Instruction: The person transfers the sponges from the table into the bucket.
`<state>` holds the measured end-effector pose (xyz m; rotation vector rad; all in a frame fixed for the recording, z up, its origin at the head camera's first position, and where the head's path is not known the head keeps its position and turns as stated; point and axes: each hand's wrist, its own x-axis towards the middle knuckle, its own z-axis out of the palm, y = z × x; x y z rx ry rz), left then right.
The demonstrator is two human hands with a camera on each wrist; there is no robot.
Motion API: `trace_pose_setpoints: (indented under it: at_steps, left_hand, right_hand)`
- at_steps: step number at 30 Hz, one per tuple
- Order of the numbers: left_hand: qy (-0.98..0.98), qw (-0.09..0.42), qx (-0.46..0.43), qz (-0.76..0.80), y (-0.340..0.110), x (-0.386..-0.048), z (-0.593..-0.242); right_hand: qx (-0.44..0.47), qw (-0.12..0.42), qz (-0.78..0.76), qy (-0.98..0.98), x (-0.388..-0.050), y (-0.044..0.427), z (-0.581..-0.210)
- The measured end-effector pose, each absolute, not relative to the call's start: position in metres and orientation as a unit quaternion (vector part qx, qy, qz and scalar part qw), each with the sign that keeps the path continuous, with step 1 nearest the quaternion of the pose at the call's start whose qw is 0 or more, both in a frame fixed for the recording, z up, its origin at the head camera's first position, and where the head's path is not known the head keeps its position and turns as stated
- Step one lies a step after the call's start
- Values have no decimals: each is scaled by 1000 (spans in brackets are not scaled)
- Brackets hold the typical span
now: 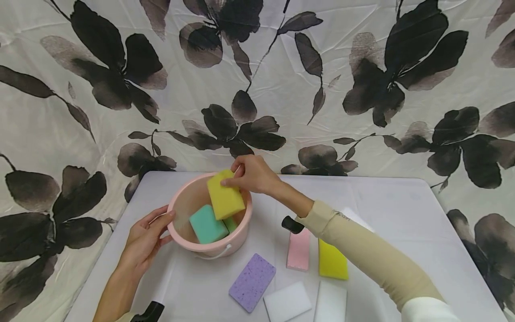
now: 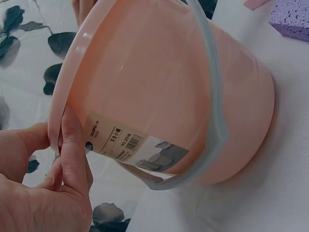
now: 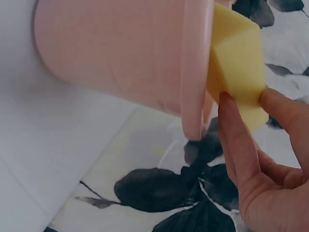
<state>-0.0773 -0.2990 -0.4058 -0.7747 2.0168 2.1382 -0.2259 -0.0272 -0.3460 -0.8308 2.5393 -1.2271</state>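
A pink bucket (image 1: pixel 237 239) stands at the back left of the white table, its pale handle (image 2: pixel 216 96) hanging down the side. My left hand (image 1: pixel 146 239) pinches the bucket's rim at the left, thumb on one side and fingers on the other. Between thumb and fingers my right hand (image 1: pixel 257 174) holds a yellow sponge (image 1: pixel 225 197), tilted and partly inside the bucket's mouth. Below it in the bucket lie a teal sponge (image 1: pixel 208 225) and a green piece (image 1: pixel 230 223), mostly hidden.
In front of the bucket lies a purple speckled sponge (image 1: pixel 252 282). Two white sponges (image 1: pixel 287 302) are near the front edge. A pink sponge (image 1: pixel 298 252) and another yellow sponge (image 1: pixel 333 261) lie under the right forearm. Floral cloth (image 1: pixel 314 89) hangs behind the table (image 1: pixel 394 214).
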Motion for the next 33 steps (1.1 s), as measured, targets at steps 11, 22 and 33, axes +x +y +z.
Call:
trace_pose_setpoints:
  at_steps: [11, 22, 33]
  left_hand:
    - [664, 43, -241, 706, -298, -75, -406]
    - [663, 42, -238, 708, -296, -77, -405]
    - [659, 43, -233, 713, -298, -76, -406]
  right_hand:
    - [-322, 61, -338, 882, -211, -49, -357]
    - [-370, 5, -188, 910, -197, -62, -367]
    - [-392, 3, -159, 906, -193, -66, -373]
